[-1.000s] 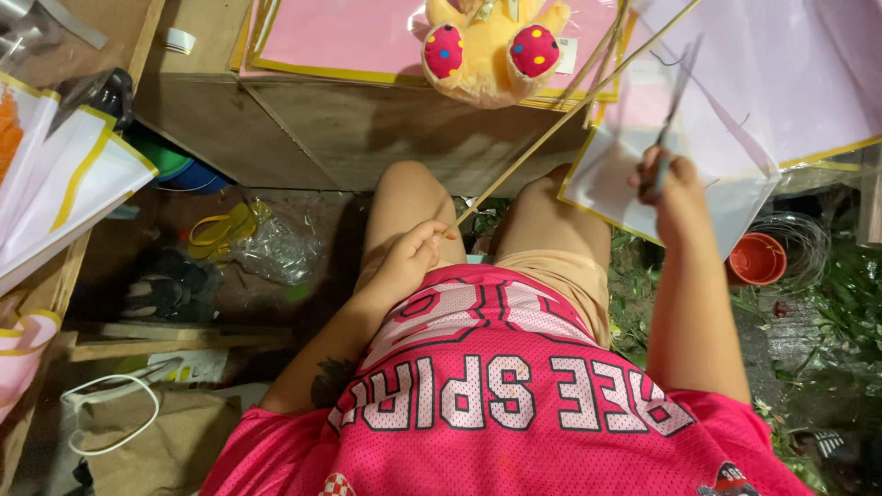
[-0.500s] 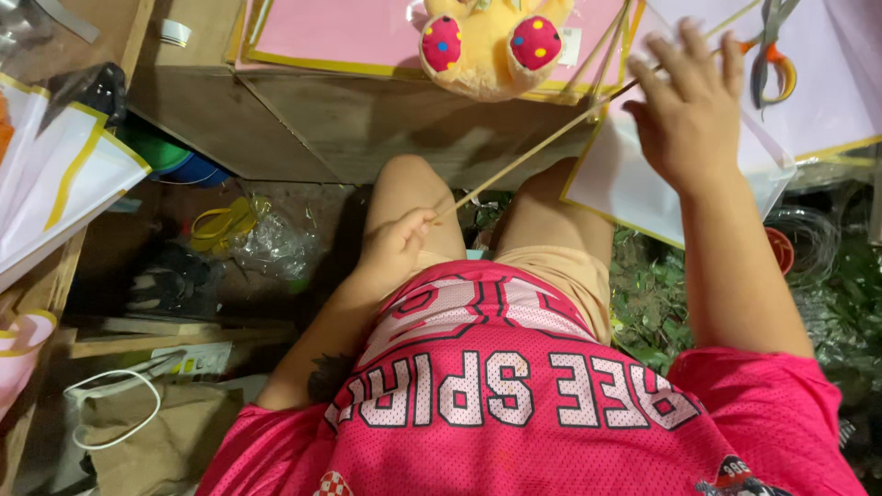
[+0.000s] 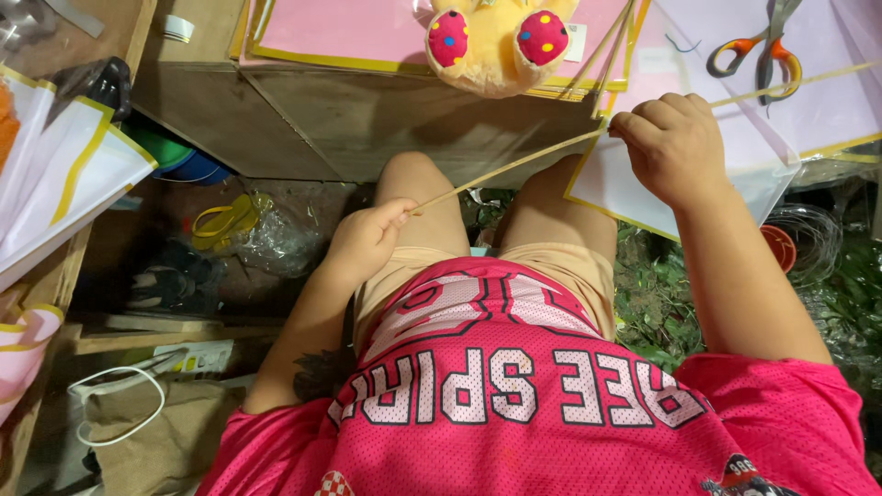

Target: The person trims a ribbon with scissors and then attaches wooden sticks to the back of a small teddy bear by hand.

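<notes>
A thin bamboo stick (image 3: pixel 505 170) stretches over the person's knees, pinched at its near end by the left hand (image 3: pixel 367 241) and gripped farther along by the right hand (image 3: pixel 675 147). It looks light, springy, easily snapped; best held near both ends. Orange-handled scissors (image 3: pixel 758 50) lie on the counter (image 3: pixel 367 119) beyond.

One camera only, worn on the person's head, looking almost straight down over the chest and lap. It sits close: the pink shirt (image 3: pixel 551 413) fills the bottom of the frame, the knees the middle. The top edge reaches a wooden table (image 3: pixel 367 110) ahead. The ground at both sides is dim, probably cluttered floor.
</notes>
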